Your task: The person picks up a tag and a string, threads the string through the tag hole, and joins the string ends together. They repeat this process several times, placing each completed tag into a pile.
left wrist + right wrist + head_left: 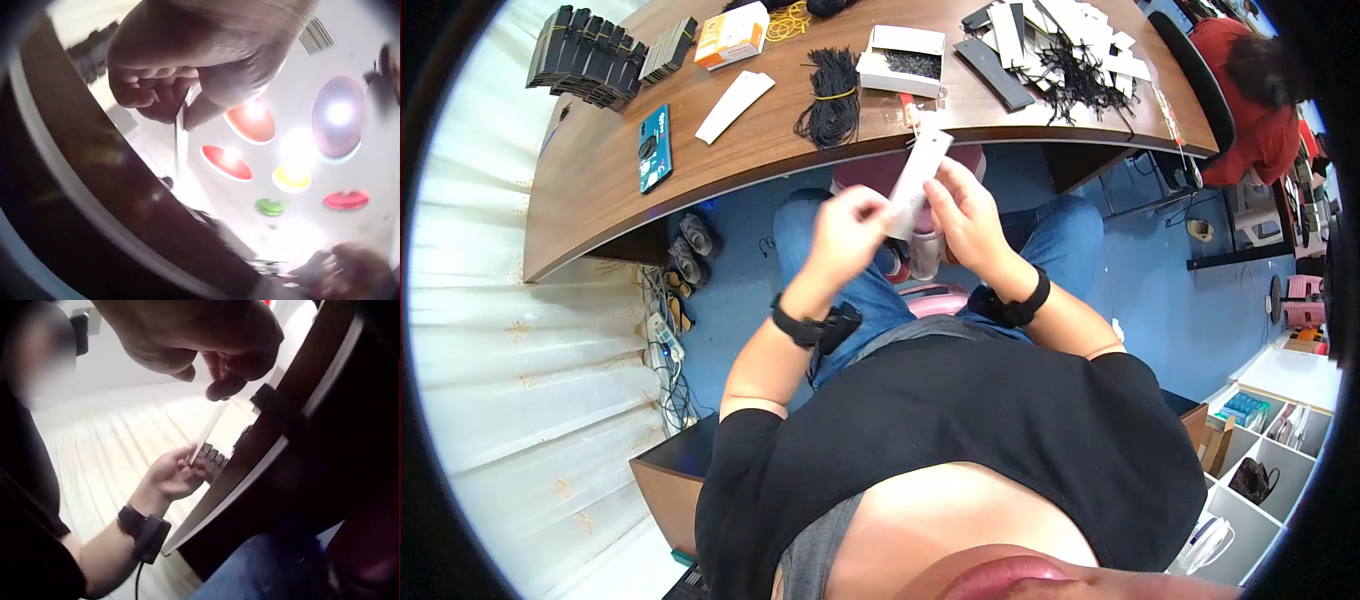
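Observation:
A long white card tag (922,180), with a small dark mark near its upper end, is held tilted over the lap at the table's front edge. My left hand (847,232) pinches its lower end between thumb and fingers; the left wrist view shows the tag (181,140) edge-on below that grip. My right hand (972,222) is beside the tag's upper half, its fingers loosely bent. In the right wrist view the right hand's fingers (226,387) are right at the tag's far end, with a gap between thumb and fingers.
On the table (610,215) lie a black cord bundle (832,95), a white box (903,42) of small black pieces, white tags (735,105) and a blue package (655,148). A pile of tags with black strings (1070,60) covers the right; black stacks (585,55) stand left.

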`<state>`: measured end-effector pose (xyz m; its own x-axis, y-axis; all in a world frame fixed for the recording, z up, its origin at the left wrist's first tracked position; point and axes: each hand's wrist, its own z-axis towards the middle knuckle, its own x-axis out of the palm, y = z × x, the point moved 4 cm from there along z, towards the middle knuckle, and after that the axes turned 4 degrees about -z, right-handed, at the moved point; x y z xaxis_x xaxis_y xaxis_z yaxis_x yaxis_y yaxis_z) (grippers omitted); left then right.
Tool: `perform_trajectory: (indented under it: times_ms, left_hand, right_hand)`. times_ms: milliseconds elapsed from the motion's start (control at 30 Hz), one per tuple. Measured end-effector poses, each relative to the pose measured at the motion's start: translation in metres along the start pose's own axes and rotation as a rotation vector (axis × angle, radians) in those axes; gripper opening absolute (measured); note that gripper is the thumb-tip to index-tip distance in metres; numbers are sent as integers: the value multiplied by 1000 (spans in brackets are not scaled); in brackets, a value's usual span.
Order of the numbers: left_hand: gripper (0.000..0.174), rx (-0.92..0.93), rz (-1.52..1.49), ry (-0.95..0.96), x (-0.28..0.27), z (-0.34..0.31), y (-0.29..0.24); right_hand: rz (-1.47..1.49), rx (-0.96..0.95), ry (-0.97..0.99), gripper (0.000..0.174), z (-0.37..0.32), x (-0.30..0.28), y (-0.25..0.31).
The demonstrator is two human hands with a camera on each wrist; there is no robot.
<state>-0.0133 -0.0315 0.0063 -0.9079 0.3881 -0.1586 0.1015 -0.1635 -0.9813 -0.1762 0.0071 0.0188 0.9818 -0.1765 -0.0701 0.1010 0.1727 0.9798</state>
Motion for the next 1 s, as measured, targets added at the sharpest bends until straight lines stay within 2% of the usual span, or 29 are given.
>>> perform_trajectory:
  times_ms: [33, 67, 100, 167, 267, 433, 467, 500, 567, 600, 633, 700, 833, 933, 1000]
  left_hand:
    - [9, -107, 95, 118, 15, -5, 2]
    - [12, -276, -63, 221, 29, -7, 18]
    - [13, -345, -59, 257, 34, -7, 26]
    - [14, -322, -101, 211, 37, -2, 38]
    - [16, -162, -109, 143, 37, 11, 39]
    - [19, -99, 245, 66, 30, 31, 40]
    - [19, -78, 263, 40, 28, 35, 44]
    - [20, -59, 281, 14, 24, 37, 49]
    - [23, -96, 163, -45, 14, 38, 60]
    - [24, -118, 81, -96, 8, 35, 62]
    - [26, -140, 0, -145, 1, 32, 63]
    - [21, -267, -289, -167, -10, 25, 52]
    - [17, -345, -513, -177, -25, 18, 47]
    - [15, -368, -633, -152, -29, 10, 41]
    - [15, -381, -686, -131, -30, 7, 41]
  right_hand:
    - [-116, -23, -16, 24, 3, -2, -1]
    - [-194, -27, -14, 22, 6, -4, -7]
    - [-273, -33, -12, 20, 10, -5, -16]
    - [-352, -7, -22, 20, 10, -9, -28]
    - [-362, 47, -39, 21, 12, -11, -32]
    - [-511, 102, -22, 24, 30, -13, -33]
    - [-665, 40, -95, 23, 29, -15, -24]
    - [-724, -207, -243, 21, 31, -14, -10]
    - [-762, -382, -360, 23, 26, -12, 10]
    - [-683, -364, -252, 19, 24, -4, 18]
    - [-719, -601, -175, 17, 25, 8, 24]
    - [-848, -850, -118, 16, 32, 32, 33]
    - [-1034, -799, -112, 20, 51, 69, 26]
    - [-1078, -866, -135, 11, 60, 81, 21]
    - [-1101, -812, -78, 12, 60, 81, 19]
